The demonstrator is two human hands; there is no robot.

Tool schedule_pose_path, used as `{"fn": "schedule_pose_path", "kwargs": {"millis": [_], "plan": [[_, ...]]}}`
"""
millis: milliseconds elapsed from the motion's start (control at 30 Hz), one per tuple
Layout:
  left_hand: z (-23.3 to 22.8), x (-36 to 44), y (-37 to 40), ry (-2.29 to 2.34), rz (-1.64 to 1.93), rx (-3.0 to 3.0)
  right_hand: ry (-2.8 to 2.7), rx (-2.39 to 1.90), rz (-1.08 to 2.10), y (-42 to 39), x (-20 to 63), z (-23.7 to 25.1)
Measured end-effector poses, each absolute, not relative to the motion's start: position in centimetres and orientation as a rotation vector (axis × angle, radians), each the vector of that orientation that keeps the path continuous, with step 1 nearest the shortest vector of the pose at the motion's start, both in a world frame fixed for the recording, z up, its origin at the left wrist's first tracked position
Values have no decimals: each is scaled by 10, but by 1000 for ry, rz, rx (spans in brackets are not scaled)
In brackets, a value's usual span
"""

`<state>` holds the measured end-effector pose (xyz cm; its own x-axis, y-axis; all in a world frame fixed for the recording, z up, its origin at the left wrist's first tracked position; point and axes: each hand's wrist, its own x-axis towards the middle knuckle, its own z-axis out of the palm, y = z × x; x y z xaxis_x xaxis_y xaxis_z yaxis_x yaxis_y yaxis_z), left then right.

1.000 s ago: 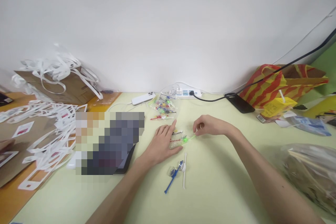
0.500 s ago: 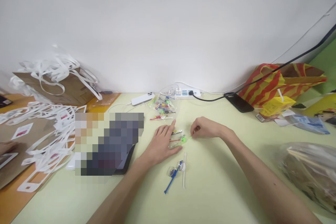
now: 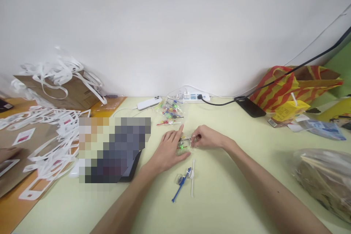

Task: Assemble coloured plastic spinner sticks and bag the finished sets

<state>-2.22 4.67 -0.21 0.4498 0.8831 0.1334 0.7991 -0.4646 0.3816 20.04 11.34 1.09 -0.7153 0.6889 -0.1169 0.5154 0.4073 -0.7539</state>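
Note:
My left hand (image 3: pixel 171 150) lies flat with fingers spread, its thumb and forefinger around a small clear plastic bag (image 3: pixel 188 141) on the table. Inside the bag show dark and reddish thin pieces and a bright green plastic piece (image 3: pixel 181 147). At the bag's right end, my right hand (image 3: pixel 201 138) has thumb and fingers pinched together; the end of the green piece appears to run into this pinch, mostly hidden. Nearer me lie a blue plastic stick (image 3: pixel 179 189) and a white plastic stick (image 3: pixel 192 181), each with a small round part.
Behind my hands lies a clear bag of colourful pieces (image 3: pixel 171 109), near a power strip (image 3: pixel 194 97). A dark tablet (image 3: pixel 128 170), partly pixelated, is left. Right are a black phone (image 3: pixel 251 106), yellow drink carton (image 3: pixel 292 110) and plastic bag (image 3: pixel 323 179). Another person's hand (image 3: pixel 8 153) shows far left.
My right hand has moved left to the bag's end, and the green piece has shifted left with it, deeper between my left thumb and forefinger. My left hand stays put.

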Motion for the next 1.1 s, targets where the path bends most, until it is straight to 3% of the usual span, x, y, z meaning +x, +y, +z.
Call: {"fn": "schedule_pose_path", "kwargs": {"millis": [267, 500, 700, 900, 1100], "plan": [[-4, -23, 48, 1441, 478, 2456, -2401, -1134, 1135, 110, 190, 9], [-4, -22, 47, 1447, 472, 2458, -2373, -1385, 800, 94, 212, 70], [-6, -25, 48, 1405, 461, 2455, -2852, -929, 1067, 50, 184, 92], [-8, -26, 48, 1409, 457, 2448, -3086, -1173, 866, 32, 154, 68], [-8, -26, 48, 1402, 489, 2438, -3041, -1199, 999, 37, 169, 76]]}}
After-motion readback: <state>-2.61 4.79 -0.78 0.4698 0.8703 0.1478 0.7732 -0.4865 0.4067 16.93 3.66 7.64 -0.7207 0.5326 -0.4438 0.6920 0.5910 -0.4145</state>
